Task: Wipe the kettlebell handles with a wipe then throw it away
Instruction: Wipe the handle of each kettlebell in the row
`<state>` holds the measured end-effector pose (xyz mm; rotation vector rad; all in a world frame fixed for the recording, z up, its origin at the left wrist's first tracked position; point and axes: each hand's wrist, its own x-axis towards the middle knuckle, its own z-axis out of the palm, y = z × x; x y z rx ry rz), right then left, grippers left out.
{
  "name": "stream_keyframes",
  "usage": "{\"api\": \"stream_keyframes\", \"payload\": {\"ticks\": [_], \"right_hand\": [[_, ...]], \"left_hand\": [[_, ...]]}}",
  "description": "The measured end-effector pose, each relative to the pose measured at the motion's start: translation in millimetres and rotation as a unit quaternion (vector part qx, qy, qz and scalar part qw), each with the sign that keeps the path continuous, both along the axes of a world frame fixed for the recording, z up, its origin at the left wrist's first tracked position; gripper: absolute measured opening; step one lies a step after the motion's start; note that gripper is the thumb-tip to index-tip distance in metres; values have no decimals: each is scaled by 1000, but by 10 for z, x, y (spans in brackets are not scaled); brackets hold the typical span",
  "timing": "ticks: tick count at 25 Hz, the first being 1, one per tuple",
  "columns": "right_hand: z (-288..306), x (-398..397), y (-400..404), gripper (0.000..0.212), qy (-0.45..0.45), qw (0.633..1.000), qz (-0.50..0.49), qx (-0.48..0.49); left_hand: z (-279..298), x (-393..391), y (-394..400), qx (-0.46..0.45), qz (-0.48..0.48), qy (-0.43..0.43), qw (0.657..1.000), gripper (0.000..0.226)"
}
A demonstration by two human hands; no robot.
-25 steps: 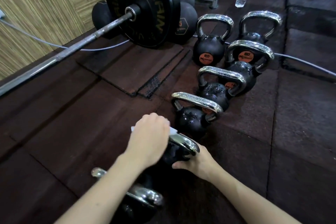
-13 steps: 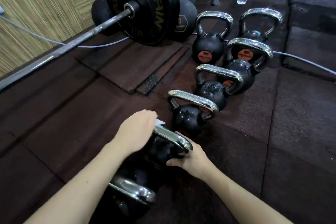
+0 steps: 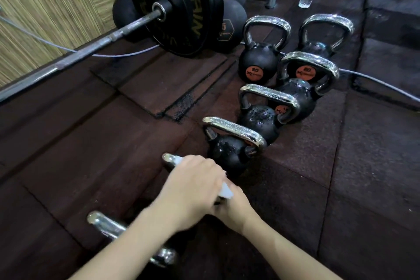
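So there's a row of black kettlebells with chrome handles standing upright on the dark rubber floor [image 3: 375,166]. The one being cleaned has its handle [image 3: 169,158] mostly hidden, only the left end poking out. The white wipe [image 3: 225,190] is wrapped over that handle, a corner sticking out on the right. The next kettlebell [image 3: 229,150] sits just behind it, another handle [image 3: 106,226] in front.

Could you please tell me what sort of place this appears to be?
Most likely a gym's free-weights area: a row of kettlebells, a loaded barbell and dark rubber floor tiles.
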<state>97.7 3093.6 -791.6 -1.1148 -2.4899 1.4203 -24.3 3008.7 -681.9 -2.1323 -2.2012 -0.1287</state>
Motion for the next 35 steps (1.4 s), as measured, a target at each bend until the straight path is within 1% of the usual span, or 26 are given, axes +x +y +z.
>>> {"api": "stream_keyframes", "payload": {"ticks": [1,2,3,4,6,8,9,10,12,14,15,16,17,19,20,21,22,23,24,26,28,30,31,32,34,35], "right_hand": [[-54,-20,12,100,9,1000,-9,-16],[-65,-20,23,112,19,999,-13,-26],[-29,-4,26,117,26,999,-13,-39],[9,9,24,118,32,998,-11,-47],[2,33,42,117,34,999,-1,-42],[1,36,43,118,33,999,0,-37],[-23,31,41,116,32,999,-7,-35],[-19,26,42,108,40,999,-5,-24],[56,25,64,85,21,999,37,1],[101,75,195,85,2,995,93,21],[158,128,296,91,-7,995,101,16],[216,197,426,95,-18,994,102,21],[299,275,582,93,-29,994,100,36],[487,457,888,81,-57,991,96,76],[577,538,1067,77,-62,989,98,94],[623,576,1202,73,-69,986,105,107],[649,590,1319,69,-71,984,116,118],[661,572,1395,67,-76,982,125,121],[655,547,1434,67,-79,983,120,117],[594,470,1470,69,-71,987,92,109],[549,393,1449,70,-46,992,75,89],[542,339,1441,70,-11,996,58,61],[544,314,1440,68,-2,998,50,47],[540,298,1443,65,1,998,45,36],[498,283,1461,60,-9,999,33,28],[479,272,1451,55,-15,999,26,26]], "left_hand": [[23,-163,3,-20,35,20,999,26],[49,-319,-14,-37,89,-3,995,25],[38,-500,-52,-20,132,-34,991,28],[15,-623,-109,9,165,-70,984,33],[30,-645,-184,6,197,-116,973,36],[114,-430,-112,13,153,-89,984,35],[117,-236,-89,21,96,-44,994,34],[98,-41,-66,17,54,-12,998,31],[69,240,-31,30,-2,-32,999,24],[61,244,-57,14,-17,-62,998,24],[59,166,-85,37,-16,-62,997,27],[59,60,-123,32,-1,-66,997,30],[95,-50,-124,11,25,-70,997,37],[154,-278,-105,-29,91,-72,993,57],[159,-357,-73,-53,129,-81,987,68],[170,-432,-33,-82,178,-110,974,73],[189,-504,25,-84,231,-169,955,68],[200,-575,92,-58,276,-243,928,56],[203,-633,192,-6,305,-306,902,43],[282,-638,445,89,313,-344,881,35],[364,-564,712,169,287,-332,883,34],[401,-473,918,236,239,-287,897,38],[363,-443,991,248,212,-258,909,41],[290,-422,1049,232,191,-224,927,45],[73,-367,1134,131,182,-154,962,53],[-20,-329,1145,77,194,-131,969,55]]}}
